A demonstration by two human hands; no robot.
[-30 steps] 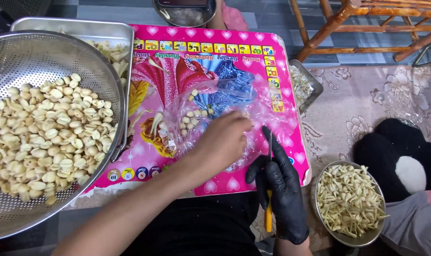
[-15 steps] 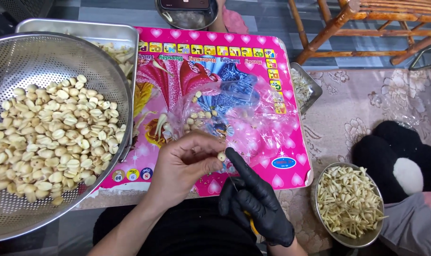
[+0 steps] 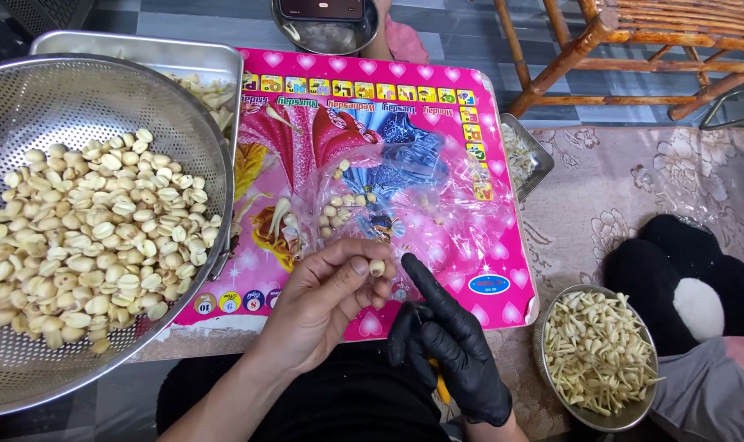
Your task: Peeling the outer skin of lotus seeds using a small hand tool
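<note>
The bare left hand (image 3: 327, 299) pinches one small pale round seed (image 3: 377, 267) between thumb and fingertips, holding it just above the near edge of the bright pink picture-printed low table (image 3: 462, 123). Just right of that seed, the right hand in a black glove (image 3: 450, 344) points its forefinger up toward it, tip almost touching; the other gloved fingers curl around a thin yellow-handled tool (image 3: 440, 385), of which only a short piece shows below the palm. On the pink table, just beyond the two hands, lies a crumpled clear plastic bag (image 3: 405, 196) with a small scatter of the same pale seeds in and on it. To the left of the table, overlapping its corner, sits a large round perforated steel colander (image 3: 85, 98) heaped with pale peeled seeds, and a rectangular steel tray (image 3: 143, 49) shows behind it. To the right of the table's near corner, on a patterned floor mat, stands a small round steel bowl (image 3: 552, 393) full of thin pale green-tipped sprout-like pieces. Beyond the far edge of the table rests another round steel bowl (image 3: 323, 37), and to its far right stands a brown wooden chair frame (image 3: 601, 61).
</note>
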